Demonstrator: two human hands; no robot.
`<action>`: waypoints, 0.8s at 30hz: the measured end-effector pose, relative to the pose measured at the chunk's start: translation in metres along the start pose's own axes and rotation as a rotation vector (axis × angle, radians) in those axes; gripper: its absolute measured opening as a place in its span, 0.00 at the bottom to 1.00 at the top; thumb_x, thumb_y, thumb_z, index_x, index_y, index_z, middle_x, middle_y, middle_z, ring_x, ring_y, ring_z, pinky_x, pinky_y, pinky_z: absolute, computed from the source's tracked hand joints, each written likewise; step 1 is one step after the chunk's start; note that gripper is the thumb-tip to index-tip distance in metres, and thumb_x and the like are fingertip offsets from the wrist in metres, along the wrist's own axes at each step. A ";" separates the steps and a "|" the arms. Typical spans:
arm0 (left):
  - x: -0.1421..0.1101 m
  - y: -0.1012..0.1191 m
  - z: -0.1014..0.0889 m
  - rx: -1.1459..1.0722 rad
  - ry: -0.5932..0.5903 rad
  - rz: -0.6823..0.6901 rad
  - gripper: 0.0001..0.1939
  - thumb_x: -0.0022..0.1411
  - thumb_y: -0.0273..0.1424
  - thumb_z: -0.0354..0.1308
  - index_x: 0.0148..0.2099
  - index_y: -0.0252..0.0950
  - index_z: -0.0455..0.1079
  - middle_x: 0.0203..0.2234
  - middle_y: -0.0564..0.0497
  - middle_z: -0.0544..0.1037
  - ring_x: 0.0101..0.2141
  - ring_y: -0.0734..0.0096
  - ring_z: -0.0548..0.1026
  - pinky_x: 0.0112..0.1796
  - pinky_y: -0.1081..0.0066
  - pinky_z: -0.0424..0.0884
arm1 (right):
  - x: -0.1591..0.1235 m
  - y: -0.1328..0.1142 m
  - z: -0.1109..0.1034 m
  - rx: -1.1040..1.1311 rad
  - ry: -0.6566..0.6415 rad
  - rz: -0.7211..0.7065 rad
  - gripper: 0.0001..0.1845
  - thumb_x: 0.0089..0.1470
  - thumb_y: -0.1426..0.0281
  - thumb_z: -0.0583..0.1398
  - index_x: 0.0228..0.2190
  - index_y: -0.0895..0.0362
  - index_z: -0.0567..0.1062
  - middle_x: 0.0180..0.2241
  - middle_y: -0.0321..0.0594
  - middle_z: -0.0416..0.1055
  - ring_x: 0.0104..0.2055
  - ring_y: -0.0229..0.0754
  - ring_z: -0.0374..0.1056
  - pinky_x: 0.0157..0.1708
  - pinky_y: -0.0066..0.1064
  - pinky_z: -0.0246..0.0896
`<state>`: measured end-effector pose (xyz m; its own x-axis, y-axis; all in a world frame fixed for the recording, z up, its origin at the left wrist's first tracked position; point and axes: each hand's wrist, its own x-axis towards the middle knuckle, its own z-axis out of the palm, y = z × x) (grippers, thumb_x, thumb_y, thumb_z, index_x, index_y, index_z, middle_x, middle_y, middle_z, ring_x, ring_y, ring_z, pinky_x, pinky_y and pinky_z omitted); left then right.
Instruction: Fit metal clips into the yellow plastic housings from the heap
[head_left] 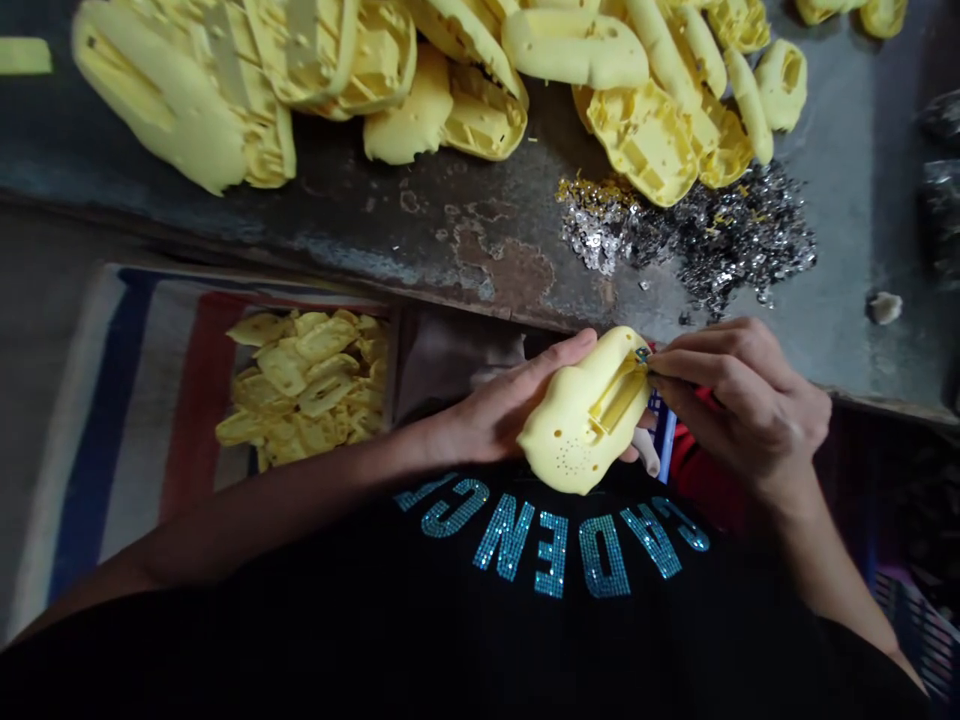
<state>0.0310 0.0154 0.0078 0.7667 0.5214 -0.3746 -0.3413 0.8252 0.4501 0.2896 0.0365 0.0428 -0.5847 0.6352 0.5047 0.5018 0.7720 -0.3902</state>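
My left hand cradles a hollow yellow plastic shell, its fingers wrapped along the far side. The shell has a raised slot and a cluster of small holes near its lower end. My right hand pinches a tiny blue-green part between thumb and fingertips, right at the end of the slot. The fingertips partly hide that part, so its exact shape cannot be made out.
Many yellow plastic shells lie heaped on a worn grey metal table, beside a pile of silver metal scraps. Smaller yellow pieces fill a box to the left, over a striped cloth.
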 end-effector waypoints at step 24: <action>0.006 -0.001 0.001 0.011 -0.080 0.044 0.51 0.69 0.67 0.69 0.74 0.30 0.75 0.40 0.41 0.91 0.36 0.55 0.89 0.40 0.65 0.82 | -0.002 -0.010 0.004 -0.081 0.033 -0.026 0.21 0.69 0.83 0.71 0.58 0.53 0.84 0.50 0.45 0.89 0.46 0.47 0.84 0.48 0.40 0.79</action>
<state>0.0364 0.0174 0.0057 0.7925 0.5373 -0.2885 -0.3698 0.7996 0.4732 0.2830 0.0275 0.0430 -0.5775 0.6125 0.5398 0.5371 0.7830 -0.3138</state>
